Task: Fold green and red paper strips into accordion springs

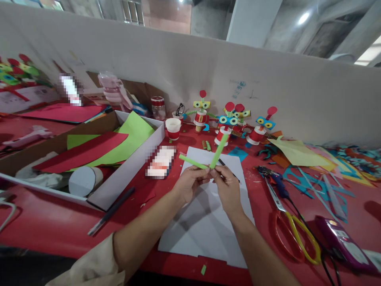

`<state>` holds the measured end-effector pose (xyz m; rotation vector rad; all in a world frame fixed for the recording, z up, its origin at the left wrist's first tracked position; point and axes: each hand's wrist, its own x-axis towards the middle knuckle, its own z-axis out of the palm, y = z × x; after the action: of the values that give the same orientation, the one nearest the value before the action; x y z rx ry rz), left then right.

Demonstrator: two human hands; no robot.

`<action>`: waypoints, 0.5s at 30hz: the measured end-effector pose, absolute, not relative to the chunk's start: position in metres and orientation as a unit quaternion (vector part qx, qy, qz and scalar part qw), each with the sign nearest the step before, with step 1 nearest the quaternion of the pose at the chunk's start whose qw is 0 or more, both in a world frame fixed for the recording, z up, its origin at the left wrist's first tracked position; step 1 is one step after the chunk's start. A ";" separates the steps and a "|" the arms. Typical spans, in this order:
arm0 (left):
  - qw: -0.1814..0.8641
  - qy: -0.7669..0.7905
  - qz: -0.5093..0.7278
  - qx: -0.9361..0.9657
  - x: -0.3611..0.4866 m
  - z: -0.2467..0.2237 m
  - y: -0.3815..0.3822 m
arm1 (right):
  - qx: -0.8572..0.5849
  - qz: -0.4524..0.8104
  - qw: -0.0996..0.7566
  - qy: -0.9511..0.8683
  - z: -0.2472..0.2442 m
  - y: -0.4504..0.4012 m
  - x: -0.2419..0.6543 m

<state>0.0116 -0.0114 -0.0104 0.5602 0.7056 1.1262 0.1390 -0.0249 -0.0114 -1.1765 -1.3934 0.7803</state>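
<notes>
Two lengths of green paper (219, 151) meet in a corner above the white board (205, 234), over its far half. One length points up and away, and the other points off to the left. I cannot tell if they are two strips or one strip bent, because fingers hide the spot where they meet. The left hand (188, 184) pinches the green paper at the corner. The right hand (228, 187) pinches it there too, close beside the left. Both hands are over the white board, and both grips look small and careful.

My guess is that the step is making the corner, by lining up the ends or pressing a fold. It looks early, since both lengths are long and I see no stack of folds. I think the next move calls for one hand to hold the corner flat while the other bends a length over it and presses hard. If the pinch gets loose, the corner could slip crooked.

Past the far edge of the white board stand paper figures (201, 118) with wiggly arms. To its right lie big scissors (279, 204) and a glue gun (277, 182). To its left sits an open box (131, 171) with paper sheets (86, 153) inside.
</notes>
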 end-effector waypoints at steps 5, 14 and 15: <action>0.759 0.315 0.508 0.259 0.012 -0.010 -0.011 | -0.499 0.344 0.551 -0.573 -0.009 -0.025 0.141; 0.797 0.314 0.496 0.140 0.008 0.001 -0.012 | -0.434 0.284 0.582 -0.627 -0.003 -0.033 0.133; 0.799 0.319 0.492 0.131 0.008 0.002 -0.012 | -0.435 0.273 0.582 -0.631 -0.002 -0.034 0.133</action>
<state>0.0082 -0.0121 0.0015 0.2800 0.6839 1.0562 0.1327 -0.0341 -0.0024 -1.0156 -1.4731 0.6370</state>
